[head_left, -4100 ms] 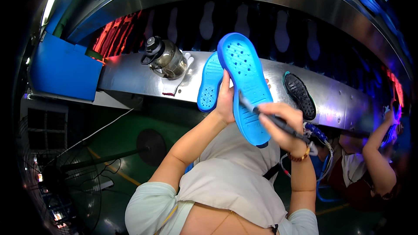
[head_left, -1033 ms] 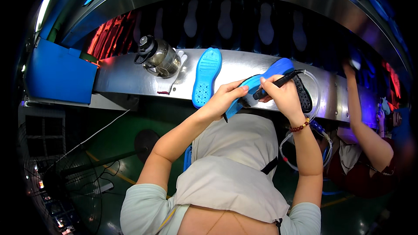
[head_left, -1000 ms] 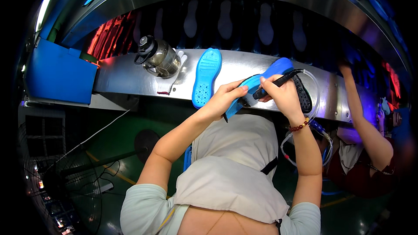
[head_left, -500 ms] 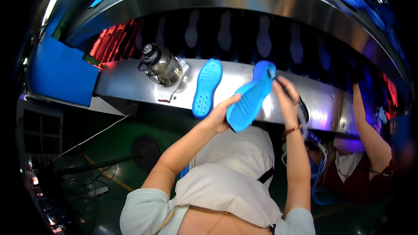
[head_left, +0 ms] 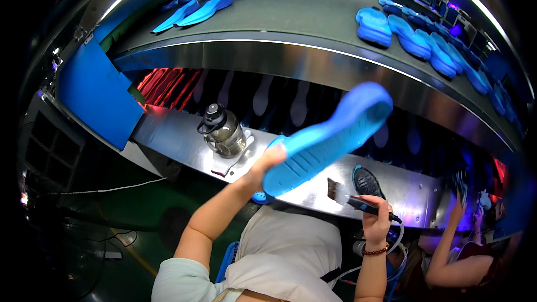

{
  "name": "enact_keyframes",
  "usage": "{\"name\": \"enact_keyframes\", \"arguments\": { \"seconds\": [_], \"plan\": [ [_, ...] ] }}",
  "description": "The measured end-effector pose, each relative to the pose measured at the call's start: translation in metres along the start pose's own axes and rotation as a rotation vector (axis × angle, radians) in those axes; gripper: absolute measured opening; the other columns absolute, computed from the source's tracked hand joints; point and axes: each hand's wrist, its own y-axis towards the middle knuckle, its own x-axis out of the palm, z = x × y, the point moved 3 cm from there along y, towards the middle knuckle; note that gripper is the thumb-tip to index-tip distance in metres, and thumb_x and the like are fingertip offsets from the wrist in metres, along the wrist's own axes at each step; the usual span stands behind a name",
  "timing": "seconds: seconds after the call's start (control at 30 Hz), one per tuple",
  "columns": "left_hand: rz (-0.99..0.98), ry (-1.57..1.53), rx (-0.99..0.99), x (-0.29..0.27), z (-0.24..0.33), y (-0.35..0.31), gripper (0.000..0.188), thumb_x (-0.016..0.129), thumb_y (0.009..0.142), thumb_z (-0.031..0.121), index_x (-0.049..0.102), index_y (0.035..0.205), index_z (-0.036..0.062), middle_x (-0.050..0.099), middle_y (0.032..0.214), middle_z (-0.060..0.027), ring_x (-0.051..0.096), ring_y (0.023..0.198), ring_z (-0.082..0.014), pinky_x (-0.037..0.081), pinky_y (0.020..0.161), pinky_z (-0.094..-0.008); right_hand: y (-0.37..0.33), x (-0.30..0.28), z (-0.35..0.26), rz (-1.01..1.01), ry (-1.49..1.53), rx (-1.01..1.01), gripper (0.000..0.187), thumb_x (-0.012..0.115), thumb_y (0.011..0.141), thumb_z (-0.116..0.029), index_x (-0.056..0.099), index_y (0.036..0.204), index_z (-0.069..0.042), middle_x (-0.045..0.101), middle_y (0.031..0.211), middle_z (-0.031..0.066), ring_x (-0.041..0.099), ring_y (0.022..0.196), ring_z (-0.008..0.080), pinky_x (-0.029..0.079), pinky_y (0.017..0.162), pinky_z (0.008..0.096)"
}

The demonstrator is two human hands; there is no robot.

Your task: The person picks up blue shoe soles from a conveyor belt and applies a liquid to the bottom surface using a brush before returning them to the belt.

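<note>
My left hand (head_left: 264, 163) grips a bright blue shoe sole (head_left: 326, 138) by its heel end and holds it up, toe pointing up and right toward the upper belt. My right hand (head_left: 375, 216) is lower, to the right, closed on a dark-handled brush (head_left: 351, 198) whose bristles point left over the steel shelf (head_left: 173, 134). A second blue sole (head_left: 259, 197) lies on the shelf, mostly hidden behind my left wrist. A black sole (head_left: 366, 182) lies on the shelf just above my right hand.
A grey water bottle (head_left: 224, 132) stands on the shelf at the left. Several blue soles (head_left: 417, 38) ride the upper conveyor belt (head_left: 313, 14). A blue panel (head_left: 98, 98) is at the left. Another person's raised arm (head_left: 450, 234) is at the right.
My left hand has lifted the blue sole up and away from the brush. My right hand has dropped down with the brush toward the shelf edge.
</note>
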Motion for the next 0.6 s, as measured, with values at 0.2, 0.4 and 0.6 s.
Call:
{"name": "enact_keyframes", "arguments": {
  "seconds": [0.2,0.4,0.6],
  "plan": [
    [-0.192,-0.463,0.395,-0.024,0.114,0.104,0.063,0.029,0.087,0.042,0.026,0.13,-0.0035,0.036,0.127,-0.0251,0.043,0.112,-0.0386,0.034,0.095,-0.0523,-0.004,-0.015,0.015,0.197,0.057,0.083,0.049,0.036,0.092,-0.036,0.047,0.112,0.008,0.058,0.102,0.0207,0.058,0.082,0.0198,0.047,0.071,0.0283],
    [0.447,-0.519,0.452,-0.014,0.112,0.197,0.052,0.033,0.087,0.038,0.039,0.118,-0.003,0.043,0.12,-0.018,0.047,0.106,-0.0299,0.036,0.093,-0.0416,-0.017,-0.023,0.029,0.268,0.194,0.147,0.045,0.041,0.091,-0.032,0.045,0.116,0.006,0.054,0.111,0.0182,0.06,0.084,0.0204,0.048,0.069,0.0263],
    [0.378,1.31,0.823,0.044,0.097,0.257,0.067,0.06,0.071,0.033,0.036,0.125,0.0011,0.033,0.127,-0.0245,0.037,0.116,-0.0379,0.031,0.098,-0.0425,-0.027,-0.028,0.028,0.386,0.193,0.165,0.029,0.058,0.077,0.003,0.052,0.105,0.005,0.056,0.108,0.0163,0.06,0.085,0.0183,0.049,0.071,0.0228]
  ]
}}
